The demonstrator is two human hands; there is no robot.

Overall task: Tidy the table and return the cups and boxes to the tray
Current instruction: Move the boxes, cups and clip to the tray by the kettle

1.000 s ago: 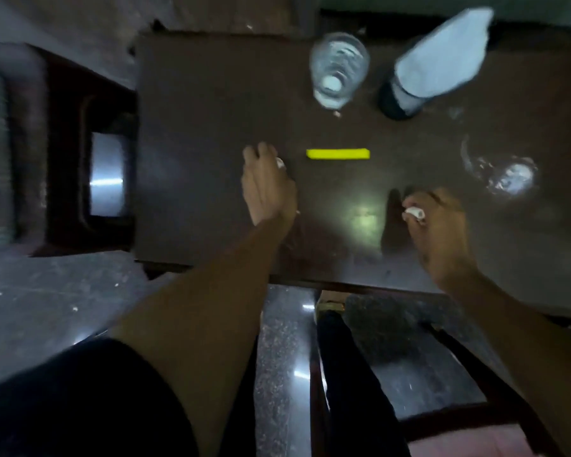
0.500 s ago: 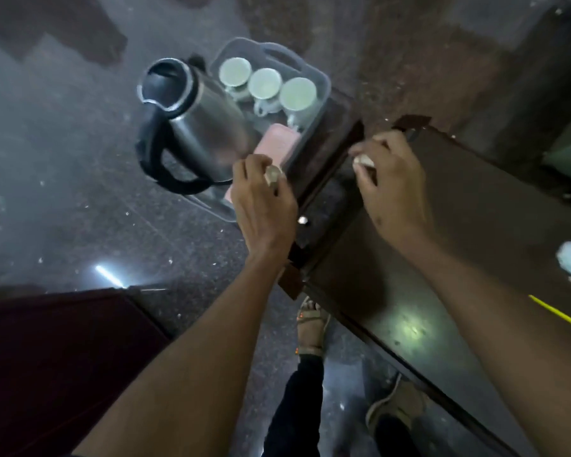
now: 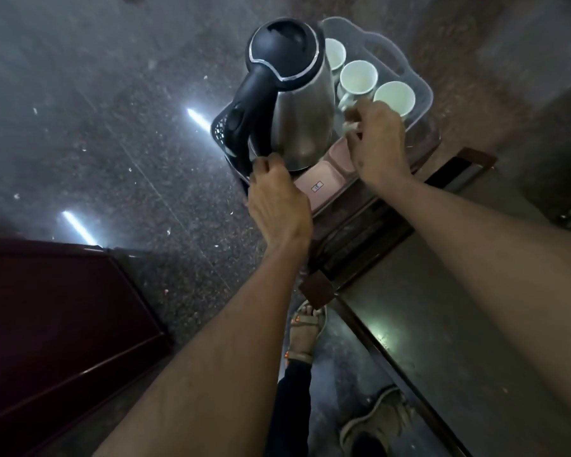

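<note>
While both hands hover at the tray (image 3: 421, 94), the right hand (image 3: 378, 143) is nearer the cups (image 3: 358, 77).
It pinches a small pale scrap beside the pink box (image 3: 323, 179); the left hand (image 3: 277, 206), fingers curled, what it holds hidden, sits by the kettle (image 3: 297, 103).

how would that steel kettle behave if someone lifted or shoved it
The kettle is tall over a narrower base, so a shove high up would probably tip it rather than slide it. Its polished steel body looks slippery; the black handle is the safer hold. Its weight depends on the water inside, which can't be seen.
</note>
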